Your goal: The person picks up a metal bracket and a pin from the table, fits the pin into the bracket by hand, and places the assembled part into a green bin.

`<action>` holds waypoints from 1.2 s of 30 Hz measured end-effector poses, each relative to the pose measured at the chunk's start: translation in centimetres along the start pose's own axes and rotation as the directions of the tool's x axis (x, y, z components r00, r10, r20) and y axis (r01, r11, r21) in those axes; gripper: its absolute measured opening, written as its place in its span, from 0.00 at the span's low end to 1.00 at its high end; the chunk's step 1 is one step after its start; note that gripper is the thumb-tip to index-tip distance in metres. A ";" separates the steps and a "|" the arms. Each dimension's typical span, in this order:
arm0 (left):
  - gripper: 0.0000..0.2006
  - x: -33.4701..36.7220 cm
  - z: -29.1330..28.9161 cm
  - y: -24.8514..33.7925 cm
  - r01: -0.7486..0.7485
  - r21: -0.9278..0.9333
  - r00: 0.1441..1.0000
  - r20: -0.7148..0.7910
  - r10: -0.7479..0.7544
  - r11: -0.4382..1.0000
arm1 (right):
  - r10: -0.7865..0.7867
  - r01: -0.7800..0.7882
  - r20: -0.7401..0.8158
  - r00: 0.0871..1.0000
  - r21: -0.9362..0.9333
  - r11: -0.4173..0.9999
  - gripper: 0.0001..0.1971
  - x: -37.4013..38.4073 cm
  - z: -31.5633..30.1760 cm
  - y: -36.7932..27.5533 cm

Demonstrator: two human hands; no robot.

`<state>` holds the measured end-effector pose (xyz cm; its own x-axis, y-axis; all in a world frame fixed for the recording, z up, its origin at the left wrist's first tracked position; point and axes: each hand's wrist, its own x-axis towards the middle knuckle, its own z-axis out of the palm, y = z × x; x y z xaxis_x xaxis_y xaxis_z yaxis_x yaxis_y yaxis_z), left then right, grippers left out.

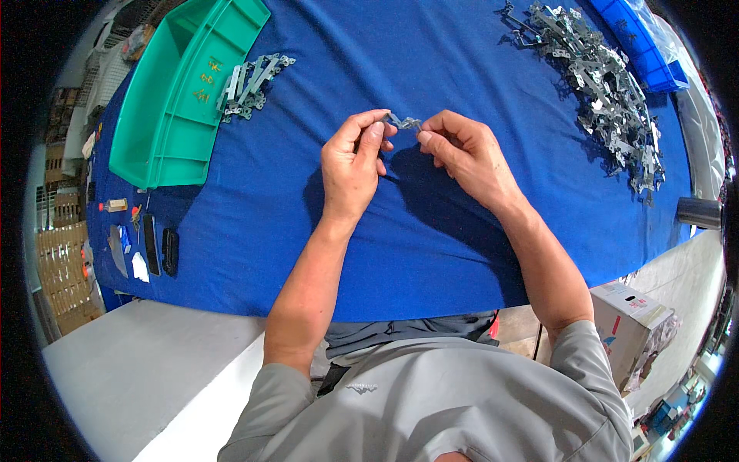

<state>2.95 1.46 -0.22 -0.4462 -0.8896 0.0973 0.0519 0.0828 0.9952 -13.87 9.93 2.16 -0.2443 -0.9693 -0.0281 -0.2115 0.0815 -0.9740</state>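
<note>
Above the middle of the blue cloth, a small bent metal bracket (403, 122) spans the gap between my two hands. My left hand (356, 158) pinches its left end between thumb and forefinger, the other fingers curled. The right end is pinched by the thumb and forefinger of my right hand (467, 154). Fingertips cover both ends of the piece. To the far right lies a large heap of similar metal brackets (608, 100). A smaller stack of metal brackets (250, 83) rests at the upper left, beside a green plastic bin (173, 142).
A blue plastic bin (643, 46) stands behind the big heap. Near the cloth's left edge are a small bottle (114, 205), a dark phone-like object (151, 245) and a black case (170, 251). A dark cylinder (699, 212) sits at the right edge; a carton (627, 319) stands below.
</note>
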 end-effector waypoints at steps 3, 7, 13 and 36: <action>0.11 -0.1 -0.2 0.1 -0.024 0.010 1.000 0.018 0.023 1.000 | 0.034 -0.034 0.002 0.999 -0.007 0.999 0.10 0.0 -0.1 -0.2; 0.10 -0.1 -0.2 0.5 -0.062 0.178 0.997 0.055 0.053 0.982 | -0.097 0.087 -0.039 0.995 -0.203 0.975 0.08 0.2 -0.5 1.1; 0.09 0.1 -0.2 0.3 -0.323 0.247 0.946 0.125 0.300 0.914 | 0.051 -0.050 -0.003 0.999 0.132 0.990 0.09 0.3 -0.4 0.7; 0.10 0.1 0.0 -0.1 0.008 -0.081 1.000 -0.019 -0.009 0.997 | 0.038 -0.039 0.017 0.999 0.055 0.998 0.11 -0.1 0.0 -0.3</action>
<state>2.91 1.38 -0.30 -0.4299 -0.8986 0.0879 0.1205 0.0394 0.9919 -13.79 9.97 2.49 -0.2364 -0.9692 -0.0685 -0.1500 0.1060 -0.9830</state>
